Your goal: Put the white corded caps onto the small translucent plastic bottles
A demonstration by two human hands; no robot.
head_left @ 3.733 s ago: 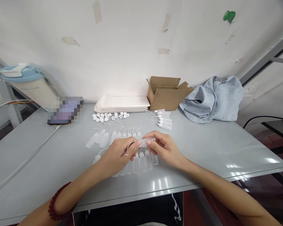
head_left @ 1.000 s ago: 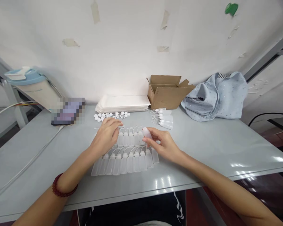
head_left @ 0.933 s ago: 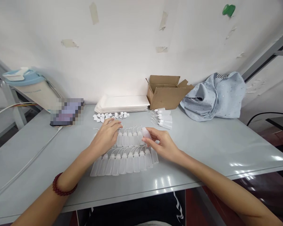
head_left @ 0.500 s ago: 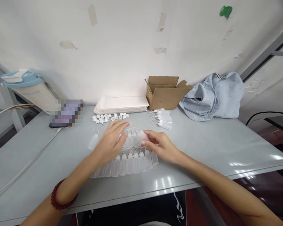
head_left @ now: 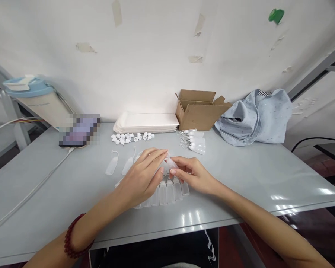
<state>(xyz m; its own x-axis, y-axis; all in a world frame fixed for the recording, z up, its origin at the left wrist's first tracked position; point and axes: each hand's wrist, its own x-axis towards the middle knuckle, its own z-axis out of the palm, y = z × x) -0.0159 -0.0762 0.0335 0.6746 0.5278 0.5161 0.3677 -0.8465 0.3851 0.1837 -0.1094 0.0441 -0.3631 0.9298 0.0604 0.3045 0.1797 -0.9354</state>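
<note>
My right hand (head_left: 194, 173) pinches a small translucent squeeze bottle (head_left: 171, 163) between thumb and fingers, its top tilted toward the left. My left hand (head_left: 145, 173) reaches over the rows of bottles, fingers stretched out and thumb apart, fingertips close to the top of that bottle. Whether they touch it I cannot tell. Under and in front of my hands lies a row of similar bottles (head_left: 163, 195) with thin curved spouts. My left hand hides part of the rows. A single bottle (head_left: 111, 165) lies apart on the left.
Small white caps (head_left: 127, 139) lie loose in front of a stack of white padded envelopes (head_left: 147, 122). More bottles with bent spouts (head_left: 197, 143) are near an open cardboard box (head_left: 202, 115). A blue cloth bag (head_left: 257, 119), phone (head_left: 79, 132) and large lidded cup (head_left: 40, 102) stand around the table.
My left hand has moved right, over the bottles and toward the top of the bottle in my right hand. That bottle has tilted leftward. The view has shifted slightly.
</note>
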